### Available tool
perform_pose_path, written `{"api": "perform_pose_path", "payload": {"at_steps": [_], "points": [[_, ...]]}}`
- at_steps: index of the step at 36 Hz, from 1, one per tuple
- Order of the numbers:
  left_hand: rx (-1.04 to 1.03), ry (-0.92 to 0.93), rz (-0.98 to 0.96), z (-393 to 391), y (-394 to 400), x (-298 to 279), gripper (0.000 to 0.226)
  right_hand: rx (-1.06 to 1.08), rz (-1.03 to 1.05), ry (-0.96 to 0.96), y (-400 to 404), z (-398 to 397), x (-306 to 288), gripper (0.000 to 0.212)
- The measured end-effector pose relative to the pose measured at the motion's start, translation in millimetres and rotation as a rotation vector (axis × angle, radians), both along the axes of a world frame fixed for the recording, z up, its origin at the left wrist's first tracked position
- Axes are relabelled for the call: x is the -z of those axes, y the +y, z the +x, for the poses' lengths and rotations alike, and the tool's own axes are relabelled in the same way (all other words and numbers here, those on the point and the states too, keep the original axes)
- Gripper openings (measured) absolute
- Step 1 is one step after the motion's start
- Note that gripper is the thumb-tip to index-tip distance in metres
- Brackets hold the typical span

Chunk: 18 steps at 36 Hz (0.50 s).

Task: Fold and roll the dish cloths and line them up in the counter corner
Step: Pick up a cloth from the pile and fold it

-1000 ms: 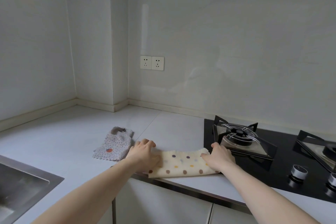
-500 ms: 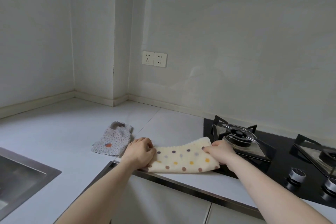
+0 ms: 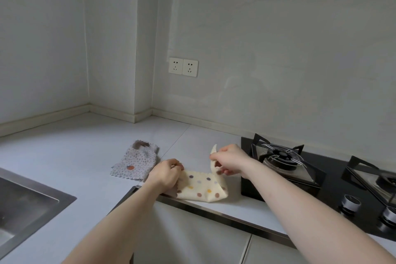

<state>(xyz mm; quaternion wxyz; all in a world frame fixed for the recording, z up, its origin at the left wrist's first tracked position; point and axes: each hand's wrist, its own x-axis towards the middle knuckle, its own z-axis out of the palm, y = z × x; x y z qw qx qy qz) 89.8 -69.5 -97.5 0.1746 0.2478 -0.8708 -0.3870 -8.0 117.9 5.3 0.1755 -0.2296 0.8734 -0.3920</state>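
A pale grey counter runs along two white walls and meets in a corner at the back left. A steel sink is set into it at the left, and a black gas stove sits at the right. On the wall above, a double socket is mounted. Near the counter's front edge lies a cream cloth with coloured dots, folded into a narrow strip. The left hand has its fingers curled over the strip's left end, pressing it to the counter. The right hand pinches the strip's right end between thumb and fingers and holds it lifted upright off the surface, so the cloth bends upward there. Just left of the left hand, a grey cloth with small dots lies loosely folded and flat on the counter, touched by neither hand.
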Motion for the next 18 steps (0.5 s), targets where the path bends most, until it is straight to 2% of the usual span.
{"api": "perform_pose_path", "payload": {"at_steps": [12,15,18], "points": [[0.028,0.035,0.11,5.0,-8.8,-2.6,0.031,-0.078,0.027,-0.143,-40.8,28.6,30.1,0.016],[0.018,0.04,0.115,4.6,-9.3,-1.7,0.03,-0.118,-0.032,-0.216,-39.6,27.8,32.1,0.014],[0.003,0.033,0.11,3.5,-8.6,-1.6,0.03,-0.036,-0.142,-0.105,-30.4,13.9,35.6,0.01]]}}
